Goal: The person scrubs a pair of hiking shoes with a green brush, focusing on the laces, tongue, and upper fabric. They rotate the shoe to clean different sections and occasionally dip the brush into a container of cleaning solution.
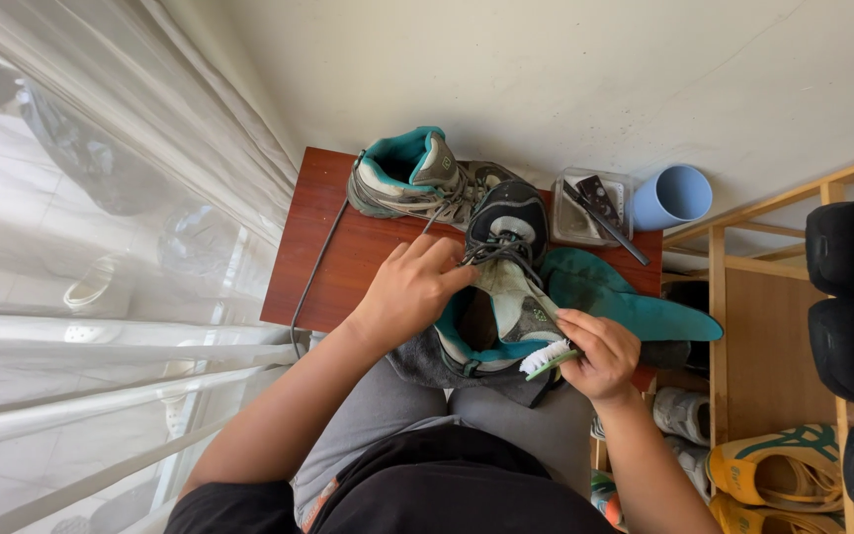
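Currently: left hand (pixel 409 289) closed over the front of a grey and teal hiking boot (pixel 499 287), fingers curled on the laces and upper. Boot toe-up, pointing away from the body, heel end down on a dark grey cloth (pixel 417 364) across the lap. Right hand (pixel 600 354) pinched shut on a small brush (pixel 549 360), green-backed with white bristles. Bristles touching the boot's teal collar at its right side.

Second boot (pixel 409 180) of the same kind lying on its side on the red-brown wooden table (pixel 318 257), at the far edge against the wall. Clear plastic tray (pixel 593 208) further right on the same table, holding dark tools. Pale blue cup (pixel 672 198) on its side, just beside the tray. Teal insoles (pixel 625 297) lying under and right of the held boot. Thin dark cord (pixel 313 272) running across the table's left part.

Wooden shoe rack (pixel 743 326) at right, holding black shoes above, a yellow and teal sneaker (pixel 778 465) below. White sheer curtain (pixel 101 247) at left.
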